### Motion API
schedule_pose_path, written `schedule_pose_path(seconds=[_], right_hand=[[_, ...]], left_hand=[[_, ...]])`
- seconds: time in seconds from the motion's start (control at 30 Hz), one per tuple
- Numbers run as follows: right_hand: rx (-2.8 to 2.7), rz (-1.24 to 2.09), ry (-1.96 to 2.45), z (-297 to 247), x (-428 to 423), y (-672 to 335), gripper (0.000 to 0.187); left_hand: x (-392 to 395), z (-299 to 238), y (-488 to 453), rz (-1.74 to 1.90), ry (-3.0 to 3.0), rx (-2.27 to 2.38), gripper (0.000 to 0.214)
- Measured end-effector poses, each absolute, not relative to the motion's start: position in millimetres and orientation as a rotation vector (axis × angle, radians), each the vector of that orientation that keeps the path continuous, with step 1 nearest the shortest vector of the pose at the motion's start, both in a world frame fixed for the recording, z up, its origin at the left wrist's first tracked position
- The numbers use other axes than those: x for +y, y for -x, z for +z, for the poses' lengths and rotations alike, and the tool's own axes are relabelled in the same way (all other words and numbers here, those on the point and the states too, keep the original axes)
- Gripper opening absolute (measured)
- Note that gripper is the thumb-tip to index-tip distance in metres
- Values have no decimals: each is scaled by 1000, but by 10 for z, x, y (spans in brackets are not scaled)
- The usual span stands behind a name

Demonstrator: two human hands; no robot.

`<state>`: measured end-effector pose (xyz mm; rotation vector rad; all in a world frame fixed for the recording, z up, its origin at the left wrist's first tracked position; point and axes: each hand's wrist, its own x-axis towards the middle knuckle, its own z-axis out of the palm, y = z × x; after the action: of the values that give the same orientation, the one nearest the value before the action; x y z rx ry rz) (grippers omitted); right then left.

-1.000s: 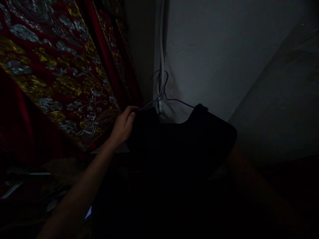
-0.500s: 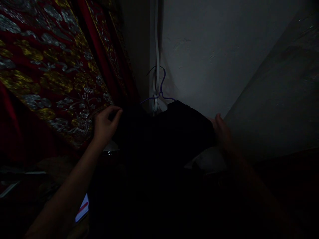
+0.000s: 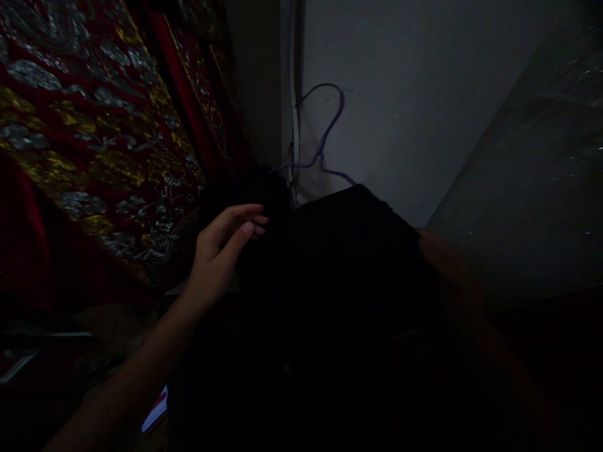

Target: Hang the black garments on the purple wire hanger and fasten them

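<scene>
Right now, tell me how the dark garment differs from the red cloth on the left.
The dark garment looks plain and near black in this dim light; the red cloth carries shiny gold and silver patterns.
The dark garment is on a purple hanger; no hanger shows on the red cloth.
The dark garment has the left hand in front of it and the right hand at its edge; neither hand is on the red cloth.
Both look like fabric.

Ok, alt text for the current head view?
A dark garment on a purple hanger, left hand in front of it, blurred right hand at its right edge, in dim light. Red, gold and silver patterned fabric at left, grey wall behind.
</scene>
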<state>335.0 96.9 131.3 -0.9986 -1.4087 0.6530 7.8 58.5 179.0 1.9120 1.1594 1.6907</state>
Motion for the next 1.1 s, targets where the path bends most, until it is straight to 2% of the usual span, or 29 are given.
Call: schedule_pose_path(seconds=[0.07, 0.17, 0.27, 0.37, 0.47, 0.5, 0.53, 0.6, 0.67, 0.77, 0.83, 0.97, 1.03, 1.1], right_hand=[[-1628, 748, 994, 1277, 683, -3193, 41], [-2306, 1101, 650, 1285, 380, -2882, 39], [-2498, 1244, 420, 1240, 437, -2702, 40], [-2260, 942, 678, 1082, 754, -2698, 34], [-2010, 577, 843, 923, 1039, -2727, 51], [-1996, 537, 840, 888, 1091, -2727, 56], [-2012, 553, 822, 861, 1120, -2724, 55], [-2031, 741, 817, 832, 1125, -2715, 39], [-1924, 1032, 875, 840, 1107, -2715, 32], [-1546, 1281, 950, 975, 1143, -2728, 39], [-1316, 1254, 935, 1156, 1244, -2734, 44], [-1129, 1077, 860, 1515, 1527, -2769, 50], [-1168, 996, 828, 1579, 1615, -2809, 54], [-1223, 945, 816, 1563, 1636, -2842, 55]], left_hand=[[486, 1824, -160, 1531, -1692, 1035, 41], [333, 1842, -232, 1232, -1399, 984, 55], [169, 1798, -117, 992, -1244, 1021, 51], [9, 1788, 181, 715, -1329, 1111, 50], [-91, 1901, 473, 582, -1673, 1294, 27], [-99, 1958, 533, 618, -1794, 1344, 23], [-92, 2015, 569, 676, -1890, 1380, 28], [-36, 2106, 572, 846, -1974, 1440, 35], [70, 2142, 513, 1062, -1956, 1499, 24], [276, 2105, 399, 1419, -1940, 1530, 41], [395, 2058, 341, 1639, -2040, 1527, 45], [463, 1943, 254, 2048, -2260, 1566, 35], [440, 1833, 209, 2023, -2408, 1532, 32], [432, 1676, 159, 1684, -2643, 1439, 36]])
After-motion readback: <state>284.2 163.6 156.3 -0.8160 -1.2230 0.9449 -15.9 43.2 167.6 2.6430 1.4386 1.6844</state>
